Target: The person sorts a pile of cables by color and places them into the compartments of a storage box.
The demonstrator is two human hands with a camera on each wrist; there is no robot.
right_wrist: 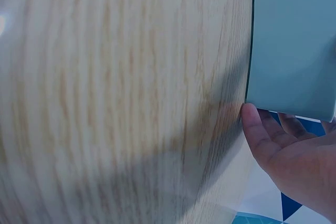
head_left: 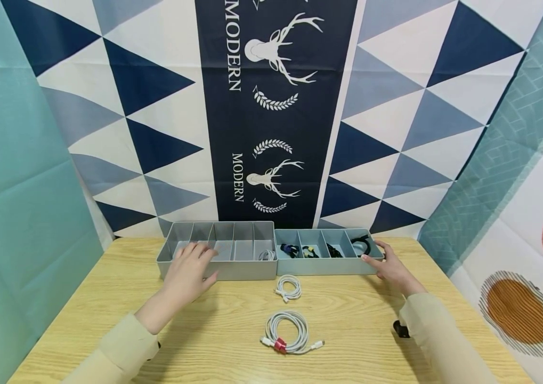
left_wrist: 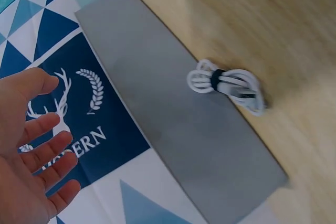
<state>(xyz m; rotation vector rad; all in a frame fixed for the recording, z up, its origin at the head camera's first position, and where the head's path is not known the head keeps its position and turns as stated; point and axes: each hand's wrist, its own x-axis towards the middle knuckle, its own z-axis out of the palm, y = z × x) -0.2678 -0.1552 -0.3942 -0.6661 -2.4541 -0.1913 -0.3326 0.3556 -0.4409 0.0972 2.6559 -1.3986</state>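
My left hand [head_left: 188, 272] hovers by the front left of the grey divided box [head_left: 244, 270], its fingers spread and loosely bent, holding nothing. In the left wrist view, a white cable bundle [left_wrist: 228, 83] with a black tie lies at the box's front; the left hand and arm hide it from the head view. My right hand [head_left: 395, 269] touches the right end of the teal divided box [head_left: 324, 267], thumb at its front corner [right_wrist: 252, 114]. On the table lie a small white coiled cable [head_left: 288, 288] and a larger white cable [head_left: 286, 332] with a red tie.
The two boxes stand side by side along the back of the wooden table [head_left: 233, 330]. Dark cables [head_left: 333, 250] lie in the teal compartments. A pale coiled cable [head_left: 267, 255] sits in the grey box's rightmost compartment. Behind hangs a patterned cloth [head_left: 276, 117].
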